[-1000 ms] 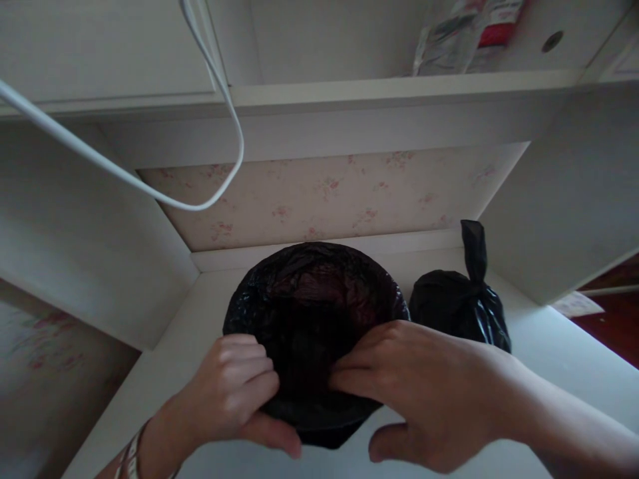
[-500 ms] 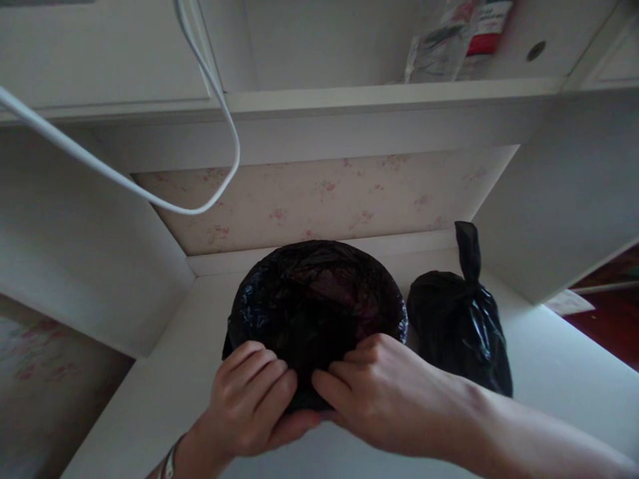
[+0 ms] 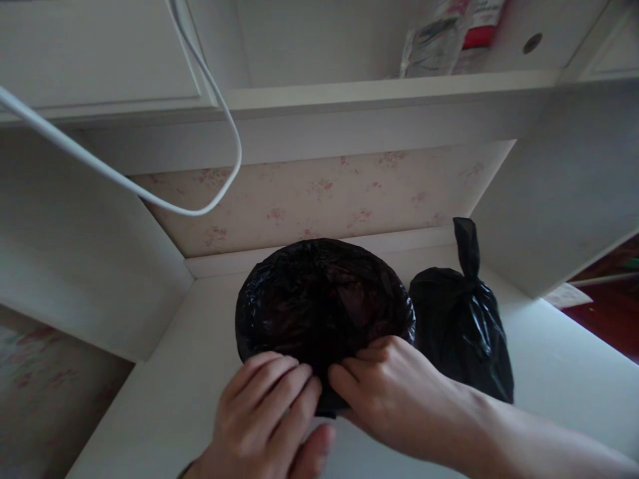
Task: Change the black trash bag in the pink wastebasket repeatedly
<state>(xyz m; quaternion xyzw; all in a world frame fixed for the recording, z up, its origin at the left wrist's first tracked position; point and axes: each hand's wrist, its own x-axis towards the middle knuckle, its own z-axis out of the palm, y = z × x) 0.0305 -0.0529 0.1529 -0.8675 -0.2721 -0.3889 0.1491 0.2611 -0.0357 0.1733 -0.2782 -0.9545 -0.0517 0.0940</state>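
Observation:
A black garbage bag (image 3: 319, 266) lines a round bin, its edge folded over the rim; the bin itself is hidden under the plastic. On the near left of the rim, my left hand (image 3: 269, 409) curls its fingers over the bag's edge, with the thumb held apart outside. My right hand (image 3: 384, 392) grips the bag at the near right rim, fingers bent inside and thumb mostly hidden. To the right of the bin stands a tied, full black garbage bag (image 3: 459, 326), its knotted top pointing up.
The bin stands on a white surface (image 3: 170, 379) between white side panels. Behind it is a floral wall (image 3: 309, 199). A white cable (image 3: 164, 203) loops down at the upper left. Clear plastic packaging (image 3: 434, 46) and a red-and-white item (image 3: 482, 26) sit on the shelf above.
My left hand has shifted slightly right and nearer to me, and its thumb has come away from the rim. The lined bin has moved a little right. My right hand still grips.

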